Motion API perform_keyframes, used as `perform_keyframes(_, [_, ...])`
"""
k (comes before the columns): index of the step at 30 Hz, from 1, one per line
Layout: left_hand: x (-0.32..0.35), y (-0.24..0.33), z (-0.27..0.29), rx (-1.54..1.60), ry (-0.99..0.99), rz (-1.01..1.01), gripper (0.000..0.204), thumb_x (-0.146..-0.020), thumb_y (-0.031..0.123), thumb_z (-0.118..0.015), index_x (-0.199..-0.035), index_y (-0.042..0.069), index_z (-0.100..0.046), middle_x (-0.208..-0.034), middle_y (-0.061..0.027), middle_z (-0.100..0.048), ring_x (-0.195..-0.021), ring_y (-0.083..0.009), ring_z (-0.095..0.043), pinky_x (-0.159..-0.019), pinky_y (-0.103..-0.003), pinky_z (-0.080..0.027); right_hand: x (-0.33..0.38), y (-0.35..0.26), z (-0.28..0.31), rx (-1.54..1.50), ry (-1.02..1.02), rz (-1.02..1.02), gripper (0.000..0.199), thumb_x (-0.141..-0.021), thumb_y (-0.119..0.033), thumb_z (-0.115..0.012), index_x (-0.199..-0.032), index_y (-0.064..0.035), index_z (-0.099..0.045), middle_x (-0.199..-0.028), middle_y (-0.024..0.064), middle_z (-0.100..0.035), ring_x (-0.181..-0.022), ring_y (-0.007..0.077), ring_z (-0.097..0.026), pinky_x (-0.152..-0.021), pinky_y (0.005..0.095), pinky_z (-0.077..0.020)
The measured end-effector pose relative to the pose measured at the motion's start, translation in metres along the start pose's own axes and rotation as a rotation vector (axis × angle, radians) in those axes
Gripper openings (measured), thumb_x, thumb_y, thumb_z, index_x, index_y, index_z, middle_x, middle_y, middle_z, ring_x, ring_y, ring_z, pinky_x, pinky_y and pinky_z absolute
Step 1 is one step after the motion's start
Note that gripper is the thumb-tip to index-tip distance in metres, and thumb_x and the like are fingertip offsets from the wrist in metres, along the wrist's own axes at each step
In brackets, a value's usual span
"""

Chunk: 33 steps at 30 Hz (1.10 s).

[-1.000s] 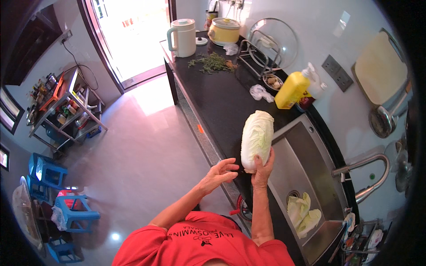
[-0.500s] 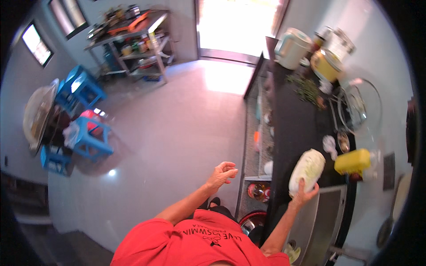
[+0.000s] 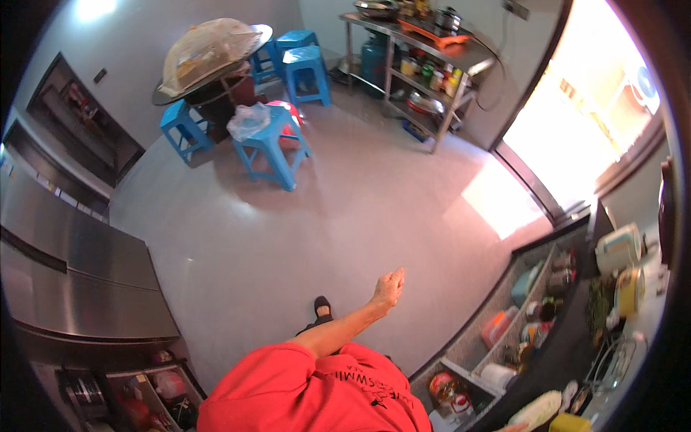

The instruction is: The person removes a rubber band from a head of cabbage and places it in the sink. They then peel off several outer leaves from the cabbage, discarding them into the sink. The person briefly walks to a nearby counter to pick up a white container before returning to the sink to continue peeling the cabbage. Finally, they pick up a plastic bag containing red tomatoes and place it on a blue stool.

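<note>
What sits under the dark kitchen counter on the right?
Under the dark counter are open shelves holding an orange container, a teal container, jars and a white roll. The counter's edge hides the shelves' back; the cabbage lies on top.

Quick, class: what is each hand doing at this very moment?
Left hand: open, empty, held out above the floor.
Right hand: almost wholly outside the picture by the cabbage; cannot be told.
</note>
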State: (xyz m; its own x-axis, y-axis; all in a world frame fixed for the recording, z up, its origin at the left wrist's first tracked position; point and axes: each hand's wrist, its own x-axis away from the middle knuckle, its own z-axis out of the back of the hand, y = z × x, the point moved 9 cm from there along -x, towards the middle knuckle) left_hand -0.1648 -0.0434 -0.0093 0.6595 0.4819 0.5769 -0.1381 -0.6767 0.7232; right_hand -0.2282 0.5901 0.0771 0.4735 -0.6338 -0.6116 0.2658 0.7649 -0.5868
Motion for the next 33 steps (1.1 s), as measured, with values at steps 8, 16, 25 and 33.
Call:
perform_keyframes(8, [-0.052, 0.131, 0.227, 0.158, 0.299, -0.037, 0.036, -0.091, 0.036, -0.041, -0.063, 0.016, -0.032, -0.052, 0.0054, -0.027, -0.041, -0.0064, -0.021, -0.037, -0.023, -0.015, 0.181, -0.164, -0.109, -0.109, -0.498, -0.18, 0.04, -0.081, -0.036, -0.058, -0.109, -0.0099, -0.047, -0.095, 0.0106, -0.052, -0.079, 0.0231, -0.051, -0.068, 0.0377, -0.0439])
perform_keyframes(16, [-0.109, 0.225, 0.355, 0.453, 0.317, -0.114, 0.03, -0.088, 0.026, -0.049, -0.064, 0.015, -0.035, -0.058, 0.0034, -0.036, -0.045, -0.0078, -0.029, -0.041, -0.025, -0.024, 0.289, -0.262, -0.215, -0.149, -0.851, -0.477, 0.028, -0.082, -0.032, -0.054, -0.102, -0.0138, -0.048, -0.087, 0.0078, -0.05, -0.071, 0.0205, -0.049, -0.061, 0.036, -0.0419])
perform_keyframes(25, [-0.161, 0.366, 0.511, 0.395, 0.614, -0.158, 0.028, -0.078, 0.02, -0.063, -0.103, 0.012, -0.052, -0.079, -0.0017, -0.054, -0.059, -0.0116, -0.05, -0.047, -0.027, -0.041, 0.557, -0.528, -0.378, -0.2, -1.431, -0.48, 0.037, -0.084, -0.029, -0.054, -0.116, -0.0129, -0.044, -0.075, 0.0059, -0.051, -0.06, 0.0189, -0.049, -0.048, 0.0338, -0.0409])
perform_keyframes(33, [-0.171, 0.375, 0.631, 0.631, 0.862, -0.099, 0.025, -0.081, 0.02, -0.06, -0.103, 0.012, -0.053, -0.082, -0.0014, -0.054, -0.063, -0.0133, -0.05, -0.052, -0.031, -0.042, 0.949, -0.902, -0.364, -0.441, -1.936, 0.817, 0.026, -0.079, -0.019, -0.056, -0.099, -0.0013, -0.055, -0.079, 0.0069, -0.058, -0.062, 0.0126, -0.057, -0.045, 0.0259, -0.044])
